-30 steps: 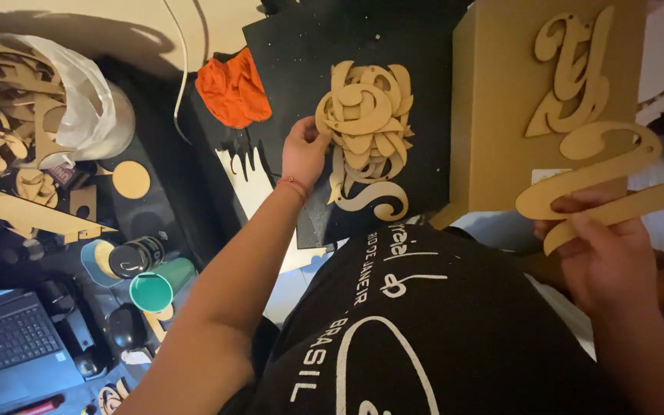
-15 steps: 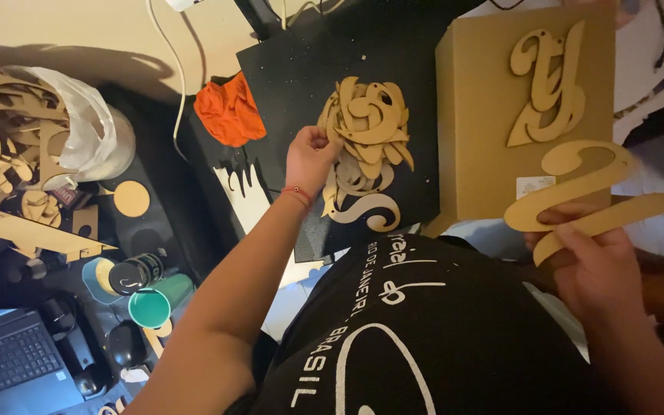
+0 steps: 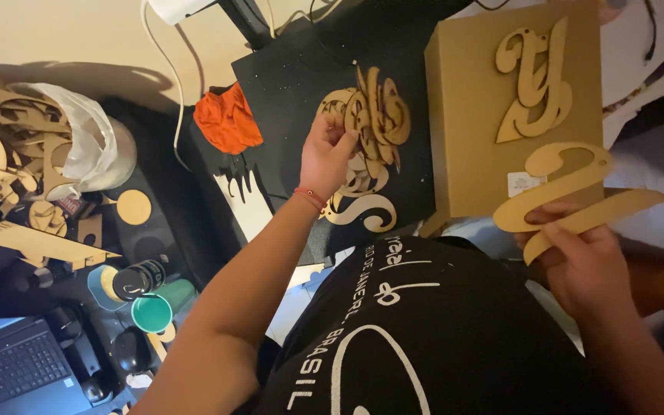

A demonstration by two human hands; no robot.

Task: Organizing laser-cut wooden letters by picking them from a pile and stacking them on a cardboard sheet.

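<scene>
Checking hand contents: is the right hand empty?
No: the right hand grips a curly wooden cutout letter, while the left hand lifts letters from the pile.

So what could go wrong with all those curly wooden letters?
The left hand is lifting some letters from the pile of wooden letters; they look tangled, so others might get dragged off the black board. The long swirly letter in the right hand has thin parts that might snap if squeezed or bumped against the tan box. The green cup stands near the laptop; if there's anything in it, a knock could spill it.
</scene>
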